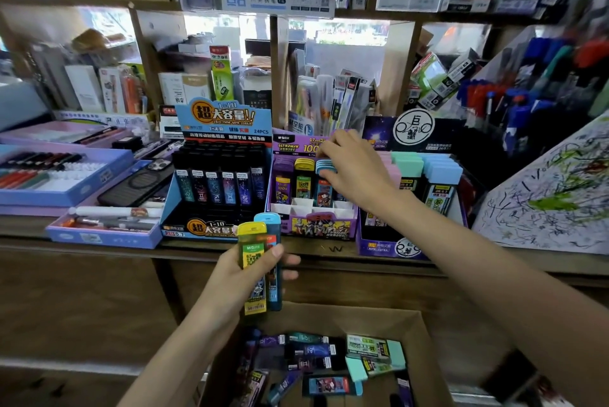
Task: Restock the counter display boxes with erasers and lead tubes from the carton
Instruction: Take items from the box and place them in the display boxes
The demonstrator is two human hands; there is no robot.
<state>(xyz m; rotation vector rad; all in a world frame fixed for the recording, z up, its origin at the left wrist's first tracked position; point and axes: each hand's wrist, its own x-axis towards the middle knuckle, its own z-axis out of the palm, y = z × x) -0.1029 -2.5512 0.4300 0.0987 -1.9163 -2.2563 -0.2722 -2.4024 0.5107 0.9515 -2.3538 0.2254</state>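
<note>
Our right hand (356,169) pinches a blue-capped tube (324,190), upright in the purple display box (323,228). Just below the box, our left hand (237,278) clamps two upright lead tubes (252,261).

Carton (362,321) below purple display box (316,228): near side cut off by bottom edge. Blue-capped tube (324,167) in box: partly hidden behind right hand (356,172). Shelf goods (342,96) above box: blurred, print unreadable.

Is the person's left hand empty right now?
No, the left hand grips two lead tubes, one yellow-capped and one blue-capped, above the carton.
</note>
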